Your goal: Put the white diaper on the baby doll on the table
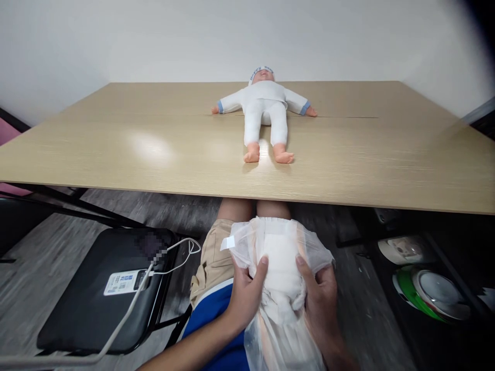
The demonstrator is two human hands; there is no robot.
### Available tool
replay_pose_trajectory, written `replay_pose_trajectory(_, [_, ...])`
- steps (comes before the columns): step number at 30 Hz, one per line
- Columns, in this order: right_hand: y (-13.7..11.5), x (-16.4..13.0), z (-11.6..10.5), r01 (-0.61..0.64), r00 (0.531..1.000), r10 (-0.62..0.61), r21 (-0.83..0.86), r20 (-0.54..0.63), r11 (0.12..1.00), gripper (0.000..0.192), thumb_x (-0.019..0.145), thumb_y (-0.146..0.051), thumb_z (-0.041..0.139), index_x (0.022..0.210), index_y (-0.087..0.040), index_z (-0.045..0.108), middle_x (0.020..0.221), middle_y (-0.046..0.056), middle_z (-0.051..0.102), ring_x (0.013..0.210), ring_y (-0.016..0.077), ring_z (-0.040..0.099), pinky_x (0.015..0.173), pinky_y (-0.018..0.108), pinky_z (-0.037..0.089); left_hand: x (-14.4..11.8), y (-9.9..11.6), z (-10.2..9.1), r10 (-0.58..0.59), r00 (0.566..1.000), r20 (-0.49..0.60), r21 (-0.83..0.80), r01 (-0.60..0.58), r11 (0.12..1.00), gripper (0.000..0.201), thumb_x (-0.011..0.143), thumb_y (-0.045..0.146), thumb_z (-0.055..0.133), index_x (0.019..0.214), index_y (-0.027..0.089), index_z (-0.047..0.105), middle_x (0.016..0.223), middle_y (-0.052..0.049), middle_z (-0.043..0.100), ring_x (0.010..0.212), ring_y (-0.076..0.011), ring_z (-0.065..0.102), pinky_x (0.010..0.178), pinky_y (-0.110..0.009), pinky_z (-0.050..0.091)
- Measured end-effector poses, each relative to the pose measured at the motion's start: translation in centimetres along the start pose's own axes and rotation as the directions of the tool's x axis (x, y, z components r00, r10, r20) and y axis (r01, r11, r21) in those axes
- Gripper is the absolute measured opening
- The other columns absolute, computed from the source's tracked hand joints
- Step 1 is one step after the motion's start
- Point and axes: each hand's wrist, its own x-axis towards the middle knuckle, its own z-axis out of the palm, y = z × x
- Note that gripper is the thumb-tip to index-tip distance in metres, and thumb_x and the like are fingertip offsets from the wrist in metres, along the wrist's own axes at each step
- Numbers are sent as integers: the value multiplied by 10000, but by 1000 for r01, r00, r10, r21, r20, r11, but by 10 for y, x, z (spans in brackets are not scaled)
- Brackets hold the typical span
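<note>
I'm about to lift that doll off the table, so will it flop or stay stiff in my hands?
Probably floppy: the doll lies flat, arms and legs splayed loosely in a soft white suit. It likely won't roll, resting spread on the table. The head looks harder, so it may droop.

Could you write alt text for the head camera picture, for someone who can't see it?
A seated person's left hand and right hand hold a white diaper over their lap, below the edge of a wooden table. A doll in white lies on its back on the table. A black chair with a cable stands at left.
</note>
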Motion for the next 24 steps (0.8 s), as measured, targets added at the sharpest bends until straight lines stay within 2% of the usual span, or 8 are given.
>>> replay_pose_trajectory(11, [4, 0, -1, 3, 1000, -3, 14, 14, 1000, 779, 835, -555, 967, 1489, -254, 671, 1511, 145, 761, 1368, 399, 753, 1102, 530, 665, -1, 3, 2, -15, 1000, 11, -6, 15, 1000, 1000, 1026, 573, 843, 1818, 311, 292, 1740, -159, 550, 1643, -352, 499, 1359, -534, 448])
replay_pose_trajectory(20, [7, 2, -2, 12, 1000, -12, 19, 17, 1000, 800, 842, -517, 955, 1537, -251, 661, 1508, 155, 763, 1319, 404, 780, 1059, 532, 685, 1, 7, 3, -29, 1000, -1, -6, 29, 1000, 941, 973, 630, 875, 1751, 294, 464, 1681, -150, 619, 1642, -365, 499, 1382, -531, 410])
replay_pose_trajectory(24, [6, 1, -2, 13, 1000, -13, 9, 9, 1000, 784, 835, -523, 958, 1512, -245, 676, 1494, 150, 772, 1347, 406, 768, 1077, 537, 682, 1, 6, 4, -20, 1000, -4, -3, 20, 1000, 971, 978, 644, 865, 1769, 300, 422, 1697, -152, 602, 1655, -360, 480, 1383, -533, 410])
